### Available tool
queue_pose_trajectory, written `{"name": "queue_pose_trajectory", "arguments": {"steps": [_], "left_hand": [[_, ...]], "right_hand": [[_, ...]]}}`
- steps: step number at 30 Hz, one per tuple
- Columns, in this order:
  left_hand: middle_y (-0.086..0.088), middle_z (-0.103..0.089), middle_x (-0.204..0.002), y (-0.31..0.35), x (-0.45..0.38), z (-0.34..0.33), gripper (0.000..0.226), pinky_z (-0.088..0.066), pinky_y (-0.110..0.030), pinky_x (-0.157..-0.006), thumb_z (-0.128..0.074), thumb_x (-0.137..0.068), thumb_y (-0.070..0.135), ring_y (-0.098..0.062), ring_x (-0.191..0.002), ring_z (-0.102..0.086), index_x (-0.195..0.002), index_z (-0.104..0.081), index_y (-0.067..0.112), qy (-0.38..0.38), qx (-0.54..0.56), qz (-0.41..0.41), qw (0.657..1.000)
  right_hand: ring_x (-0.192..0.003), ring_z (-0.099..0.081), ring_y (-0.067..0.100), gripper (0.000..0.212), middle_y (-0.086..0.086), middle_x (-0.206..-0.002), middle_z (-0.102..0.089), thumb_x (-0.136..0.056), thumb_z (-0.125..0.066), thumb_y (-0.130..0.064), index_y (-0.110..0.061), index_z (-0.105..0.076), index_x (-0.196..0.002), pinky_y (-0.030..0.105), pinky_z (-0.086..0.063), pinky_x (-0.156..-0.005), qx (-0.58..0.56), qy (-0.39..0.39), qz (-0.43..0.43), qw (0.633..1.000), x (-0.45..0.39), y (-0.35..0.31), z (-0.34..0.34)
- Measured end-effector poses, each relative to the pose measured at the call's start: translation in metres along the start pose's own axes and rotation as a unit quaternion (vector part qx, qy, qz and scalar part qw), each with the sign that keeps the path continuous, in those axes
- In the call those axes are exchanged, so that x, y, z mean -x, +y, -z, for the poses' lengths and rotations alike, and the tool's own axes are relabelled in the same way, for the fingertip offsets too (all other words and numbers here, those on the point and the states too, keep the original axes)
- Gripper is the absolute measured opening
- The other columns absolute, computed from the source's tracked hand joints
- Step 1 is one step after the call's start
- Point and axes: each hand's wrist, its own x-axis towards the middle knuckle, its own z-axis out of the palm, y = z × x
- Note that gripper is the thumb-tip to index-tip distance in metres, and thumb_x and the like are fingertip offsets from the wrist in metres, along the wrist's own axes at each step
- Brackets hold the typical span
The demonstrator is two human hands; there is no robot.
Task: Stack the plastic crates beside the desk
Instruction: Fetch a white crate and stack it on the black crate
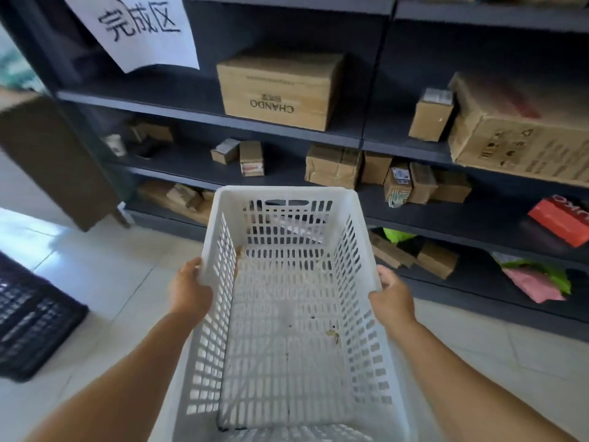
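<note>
A white slotted plastic crate (287, 314) fills the middle of the head view, held off the floor with its open top toward me and nothing but small specks of dirt inside. My left hand (189, 290) grips its left rim about halfway along. My right hand (393, 296) grips the right rim opposite. A dark plastic crate (28, 327) rests on the tiled floor at the left edge. A brown desk (54, 161) stands at the upper left, behind that dark crate.
A dark shelving unit (366, 143) runs across the back, loaded with cardboard boxes (280, 90) and parcels; a red bag (561, 218) and a pink one (532, 283) lie at the right. A white paper sign (137, 30) hangs top left. Pale tiles (105, 282) cover the floor.
</note>
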Motion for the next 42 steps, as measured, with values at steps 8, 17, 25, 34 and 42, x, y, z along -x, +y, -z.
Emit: {"name": "queue_pose_trajectory", "arguments": {"steps": [8,17,25,34,42], "left_hand": [[-0.011,-0.061,-0.121,-0.054,-0.019,0.134,0.063,-0.048,-0.028,-0.066,-0.049,-0.081,-0.011,-0.025,-0.085,-0.058,-0.138,-0.045,0.012,0.104,0.019,0.056,0.993],[-0.001,-0.067,-0.087,-0.119,-0.046,0.28,0.045,-0.051,-0.029,-0.054,-0.054,-0.077,-0.009,-0.019,-0.071,-0.063,-0.113,-0.066,0.015,0.211,0.028,0.093,0.973],[-0.007,-0.068,-0.088,-0.146,-0.065,0.378,0.043,-0.052,-0.032,-0.06,-0.061,-0.077,-0.004,-0.027,-0.075,-0.064,-0.115,-0.065,0.016,0.317,0.04,0.116,0.94],[-0.005,-0.06,-0.083,-0.148,-0.099,0.46,0.035,-0.042,-0.026,-0.057,-0.058,-0.082,-0.006,-0.024,-0.074,-0.056,-0.115,-0.064,0.004,0.414,0.04,0.162,0.895],[-0.008,-0.059,-0.083,-0.157,-0.128,0.519,0.023,-0.038,-0.028,-0.067,-0.055,-0.084,0.0,-0.022,-0.075,-0.05,-0.101,-0.067,0.011,0.493,0.046,0.201,0.845]], "right_hand": [[-0.08,-0.067,0.025,0.05,0.0,-0.093,-0.069,-0.08,-0.048,0.008,-0.023,-0.064,-0.116,0.043,-0.059,-0.075,-0.014,-0.082,0.014,0.996,0.023,-0.097,-0.123],[-0.085,-0.068,0.027,0.051,0.004,-0.1,-0.071,-0.081,-0.044,0.01,-0.019,-0.065,-0.118,0.044,-0.06,-0.076,-0.035,-0.178,0.043,0.982,0.075,-0.217,-0.257],[-0.098,-0.064,0.026,0.052,0.005,-0.113,-0.067,-0.082,-0.043,0.014,-0.014,-0.061,-0.123,0.04,-0.056,-0.086,-0.037,-0.249,0.103,0.962,0.106,-0.324,-0.355],[-0.09,-0.056,0.021,0.047,0.011,-0.114,-0.065,-0.086,-0.043,0.014,-0.006,-0.058,-0.125,0.03,-0.047,-0.075,0.002,-0.323,0.177,0.93,0.12,-0.44,-0.446],[-0.084,-0.057,0.023,0.039,0.003,-0.091,-0.062,-0.086,-0.048,0.01,-0.006,-0.063,-0.119,0.032,-0.047,-0.068,0.026,-0.38,0.257,0.888,0.129,-0.522,-0.532]]}}
